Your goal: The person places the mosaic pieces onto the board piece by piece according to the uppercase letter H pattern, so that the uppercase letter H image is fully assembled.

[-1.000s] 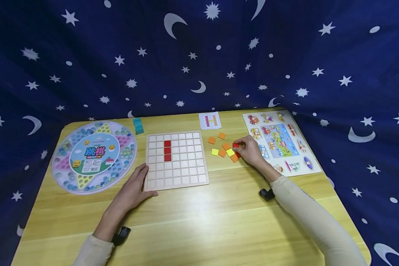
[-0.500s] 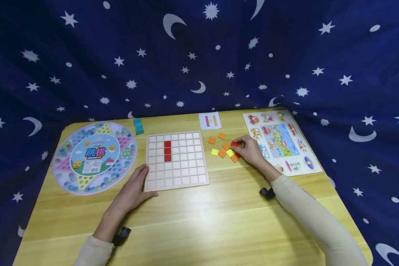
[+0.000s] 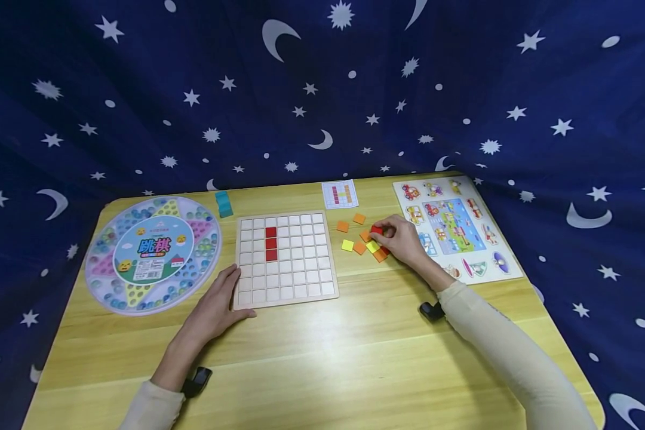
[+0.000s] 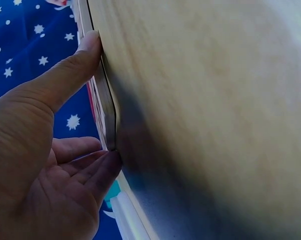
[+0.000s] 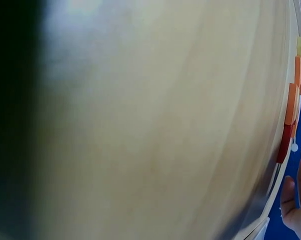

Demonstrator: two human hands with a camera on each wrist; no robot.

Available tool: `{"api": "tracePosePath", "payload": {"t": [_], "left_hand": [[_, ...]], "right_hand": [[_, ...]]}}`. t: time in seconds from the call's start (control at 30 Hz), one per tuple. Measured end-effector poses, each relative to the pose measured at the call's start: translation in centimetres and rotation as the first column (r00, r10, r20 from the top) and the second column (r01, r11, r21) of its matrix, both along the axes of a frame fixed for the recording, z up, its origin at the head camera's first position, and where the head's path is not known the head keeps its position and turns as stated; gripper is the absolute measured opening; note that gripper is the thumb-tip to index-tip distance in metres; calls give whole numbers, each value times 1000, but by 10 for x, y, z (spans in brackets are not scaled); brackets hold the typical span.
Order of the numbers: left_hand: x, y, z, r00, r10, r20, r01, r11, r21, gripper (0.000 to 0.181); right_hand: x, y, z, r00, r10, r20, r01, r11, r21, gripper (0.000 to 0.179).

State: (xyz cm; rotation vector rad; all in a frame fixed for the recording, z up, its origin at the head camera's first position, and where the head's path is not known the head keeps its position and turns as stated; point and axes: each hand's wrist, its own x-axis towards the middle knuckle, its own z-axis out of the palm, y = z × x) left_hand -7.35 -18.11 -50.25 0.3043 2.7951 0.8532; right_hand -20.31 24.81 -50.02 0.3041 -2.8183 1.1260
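Observation:
A square wooden grid board lies mid-table in the head view, with a short column of red tiles in it. My left hand rests at its near left corner, thumb along the front edge and fingers against the left side. The left wrist view shows the thumb and fingertips touching the board's edge. To the right, my right hand pinches a red square tile between thumb and fingers, just over loose orange tiles and yellow tiles. Its fingers partly cover the pile.
A small pattern card lies behind the board. A round Chinese checkers set is at the left, with teal blocks beside it. A picture puzzle board lies right, close to the right forearm. A starry cloth hangs behind.
My right hand has moved slightly left with the red tile, from the pile's right side to above the orange tile. The left hand stays at the board's corner.

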Motion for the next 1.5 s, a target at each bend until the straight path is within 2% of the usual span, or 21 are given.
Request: {"api": "tracePosePath", "payload": {"t": [0.67, 0.83, 0.97, 1.17, 1.5], "left_hand": [[1, 0, 0, 1000, -3, -11, 3, 1000, -1, 103], [0, 0, 1, 1000, 2, -3, -2, 1000, -3, 104], [1, 1, 2, 1000, 4, 0, -4, 1000, -3, 103], [1, 1, 3, 1000, 3, 2, -3, 1000, 0, 103], [1, 2, 4, 1000, 4, 2, -4, 1000, 4, 103]], "right_hand": [[-5, -9, 6, 999, 24, 31, -24, 1000, -14, 26], [-7, -16, 8, 999, 42, 7, -42, 999, -27, 25], [-8, -28, 13, 998, 66, 5, -65, 996, -59, 24], [-7, -54, 20, 990, 130, 52, -123, 984, -132, 24], [2, -106, 30, 968, 249, 21, -244, 960, -137, 20]]}}
